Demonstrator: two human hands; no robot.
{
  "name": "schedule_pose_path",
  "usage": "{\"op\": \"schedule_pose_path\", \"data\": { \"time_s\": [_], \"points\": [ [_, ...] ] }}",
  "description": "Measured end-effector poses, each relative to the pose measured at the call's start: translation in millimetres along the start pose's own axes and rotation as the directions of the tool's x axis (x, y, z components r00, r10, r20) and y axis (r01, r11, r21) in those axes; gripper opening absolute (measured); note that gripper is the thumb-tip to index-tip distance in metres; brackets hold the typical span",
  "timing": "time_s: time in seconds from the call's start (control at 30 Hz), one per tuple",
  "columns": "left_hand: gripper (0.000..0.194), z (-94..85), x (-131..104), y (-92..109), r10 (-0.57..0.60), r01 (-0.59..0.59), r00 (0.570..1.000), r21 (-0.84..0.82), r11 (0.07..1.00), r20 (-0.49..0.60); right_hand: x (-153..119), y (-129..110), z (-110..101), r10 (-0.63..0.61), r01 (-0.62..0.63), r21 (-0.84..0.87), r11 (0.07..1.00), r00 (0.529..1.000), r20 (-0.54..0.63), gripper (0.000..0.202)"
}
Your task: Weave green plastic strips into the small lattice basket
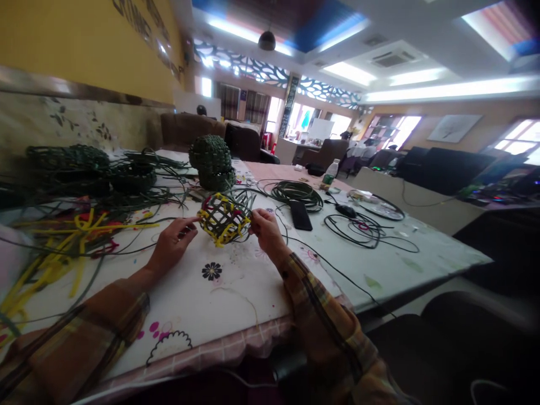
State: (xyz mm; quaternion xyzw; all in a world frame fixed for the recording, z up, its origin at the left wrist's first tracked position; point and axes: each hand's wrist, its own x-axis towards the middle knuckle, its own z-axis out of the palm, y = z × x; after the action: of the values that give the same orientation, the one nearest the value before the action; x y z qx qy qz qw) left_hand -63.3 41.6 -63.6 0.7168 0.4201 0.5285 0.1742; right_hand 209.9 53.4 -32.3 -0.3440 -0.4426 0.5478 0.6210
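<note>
Two sleeves (plaid), two hands, one lattice

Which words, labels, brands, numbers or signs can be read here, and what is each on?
None can be read with certainty.
Yellow wall: dark lettering, partly cut off by the top edge, too blurred to quote.
Pillar: light marks that may be writing, too small to read.
Plastic bottle: green label, any print too small to read.
Open woven lattice: no lettering visible.
</note>
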Motion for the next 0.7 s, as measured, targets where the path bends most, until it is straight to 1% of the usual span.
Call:
{"op": "schedule_pose_path", "data": {
  "time_s": [0.1, 0.2, 0.3, 0.37, 0.4, 0.47, 0.53, 0.57, 0.6, 0.63, 0.7],
  "points": [
    [0.031, 3.5, -2, 7, 0.011, -0.011, 0.999, 0.016, 1.0, -0.032, -3, -1, 4, 0.034, -0.034, 0.014, 0.999, 0.999, 0.026, 0.042],
    [0.027, 7.4, -4, 12, 0.02, -0.02, 0.999, 0.0, 1.0, -0.05, -8, -3, 8, 0.041, -0.042, 0.02, 0.999, 0.997, 0.069, 0.041],
    [0.03, 8.3, -5, 16, 0.032, -0.032, 0.999, -0.008, 0.999, -0.019, -11, -4, 11, 0.03, -0.029, -0.006, 1.0, 0.996, 0.089, 0.042],
    [0.03, 8.0, -5, 20, 0.053, -0.053, 0.999, 0.009, 0.999, 0.006, -12, -5, 12, 0.017, -0.016, -0.006, 1.0, 0.997, 0.081, 0.04],
    [0.028, 8.5, -5, 23, 0.084, -0.084, 0.996, 0.038, 0.996, 0.001, -12, -5, 13, 0.008, -0.008, 0.004, 1.0, 0.998, 0.07, 0.039],
    [0.022, 12.1, -5, 31, 0.211, -0.201, 0.976, 0.152, 0.968, -0.053, -13, -4, 17, -0.017, 0.016, 0.023, 1.0, 0.999, 0.04, 0.035],
    [0.018, 20.3, -6, 41, 0.375, -0.33, 0.921, 0.304, 0.893, -0.102, -16, -2, 22, -0.056, 0.056, 0.027, 0.998, 0.998, 0.009, 0.031],
    [0.018, 25.9, -6, 46, 0.438, -0.375, 0.893, 0.367, 0.851, -0.102, -17, 0, 26, -0.077, 0.078, 0.02, 0.997, 0.997, -0.002, 0.029],
    [0.019, 31.9, -7, 51, 0.475, -0.402, 0.875, 0.413, 0.817, -0.088, -19, 2, 29, -0.099, 0.099, 0.008, 0.995, 0.995, -0.009, 0.027],
    [0.02, 37.9, -8, 55, 0.489, -0.412, 0.87, 0.446, 0.795, -0.068, -21, 4, 33, -0.121, 0.121, -0.01, 0.993, 0.993, -0.012, 0.026],
    [0.022, 47.8, -10, 59, 0.464, -0.384, 0.885, 0.502, 0.775, -0.039, -25, 8, 38, -0.158, 0.157, -0.06, 0.986, 0.987, -0.01, 0.027]
  ]
}}
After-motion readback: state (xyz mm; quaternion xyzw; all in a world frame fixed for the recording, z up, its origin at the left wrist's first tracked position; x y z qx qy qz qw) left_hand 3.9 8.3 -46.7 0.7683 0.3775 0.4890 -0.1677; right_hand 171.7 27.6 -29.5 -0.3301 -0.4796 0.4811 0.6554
